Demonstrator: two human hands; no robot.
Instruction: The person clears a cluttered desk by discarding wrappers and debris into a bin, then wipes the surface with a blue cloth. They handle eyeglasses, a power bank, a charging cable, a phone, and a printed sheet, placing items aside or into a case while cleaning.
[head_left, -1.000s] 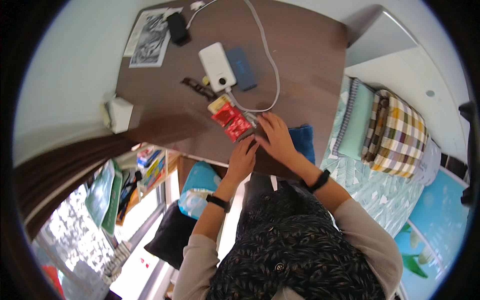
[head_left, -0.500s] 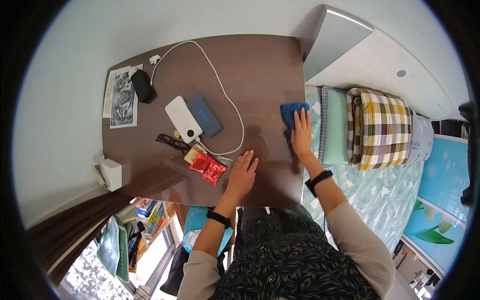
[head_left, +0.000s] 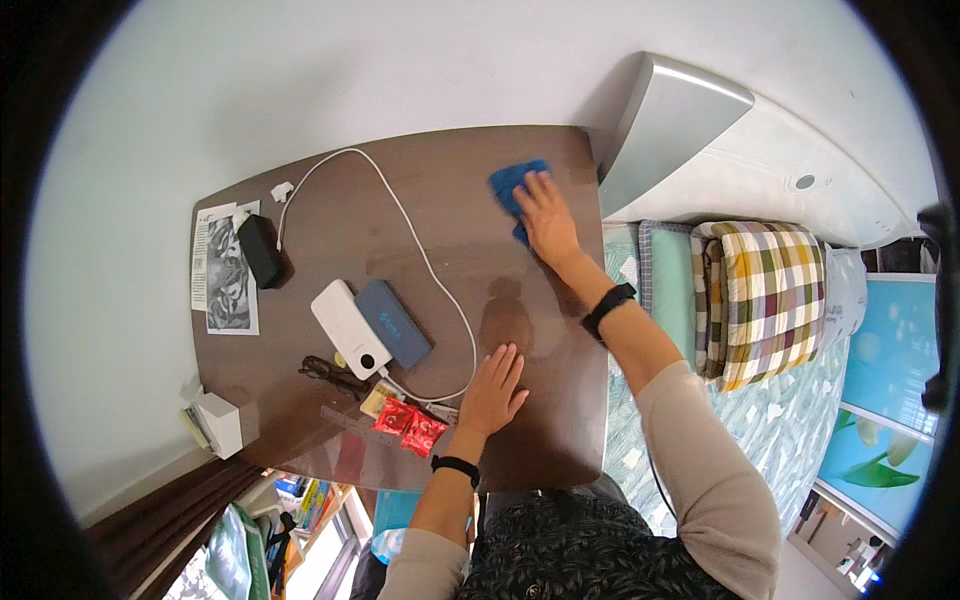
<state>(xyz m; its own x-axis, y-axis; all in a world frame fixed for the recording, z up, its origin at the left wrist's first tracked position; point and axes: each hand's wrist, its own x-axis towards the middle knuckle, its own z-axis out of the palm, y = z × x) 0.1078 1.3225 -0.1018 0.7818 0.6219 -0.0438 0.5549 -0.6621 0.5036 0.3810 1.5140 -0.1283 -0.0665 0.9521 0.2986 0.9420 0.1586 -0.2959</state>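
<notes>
My right hand [head_left: 550, 222] presses a blue cloth [head_left: 507, 184] onto the brown tabletop [head_left: 450, 200], near its far right corner, and the fingers blur slightly. Lower down, my left hand [head_left: 490, 393] rests on the table near the front edge, fingers stretched out and holding nothing. Close to its left lie two red packets [head_left: 408, 424] and the white charging cable [head_left: 462, 325]. Farther left, a white power bank [head_left: 343, 322] with the cable plugged in sits beside a dark blue slab [head_left: 395, 325]. Dark-framed glasses [head_left: 333, 376] lie just in front of them.
Printed sheets [head_left: 230, 285] and a black case [head_left: 262, 250] are at the table's left edge, with a white plug [head_left: 283, 191] behind. A white box [head_left: 218, 425] stands at the front left corner. Right of the table is a bed with a folded plaid quilt [head_left: 765, 300].
My right hand has slid the blue cloth from the table's right edge leftward and toward the far side. My left hand stays at about the same spot on the table. The view has tilted up.
</notes>
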